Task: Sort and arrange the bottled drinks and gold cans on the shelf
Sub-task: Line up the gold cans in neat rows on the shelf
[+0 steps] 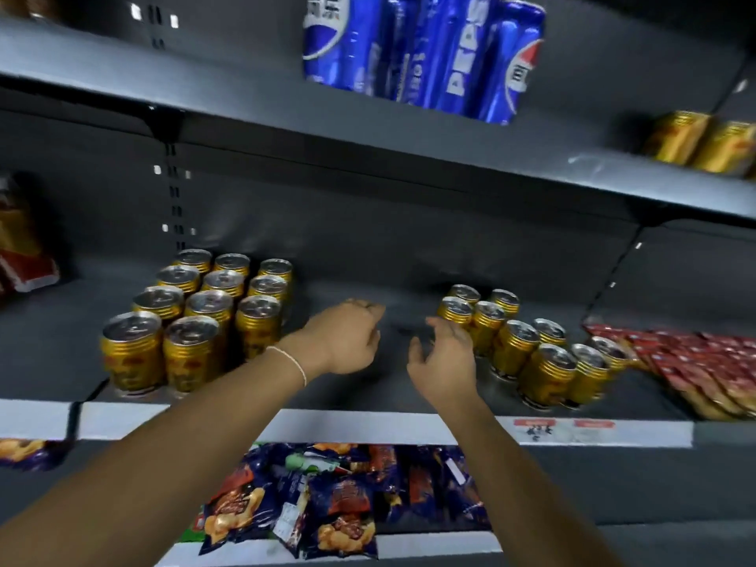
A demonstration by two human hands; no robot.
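Observation:
On the middle shelf stand two groups of gold cans. The left group is in neat rows; the right group runs in a loose diagonal cluster. Between the groups hover both my hands, holding nothing. My left hand has loosely curled fingers and sits just right of the left group. My right hand has spread, relaxed fingers close to the nearest cans of the right group. Blue bottled drinks stand on the upper shelf, with more gold cans at its right end.
Red snack packets lie at the right of the middle shelf, and red and yellow bags at the far left. Dark blue snack bags fill the shelf below. A white price strip runs along the shelf front.

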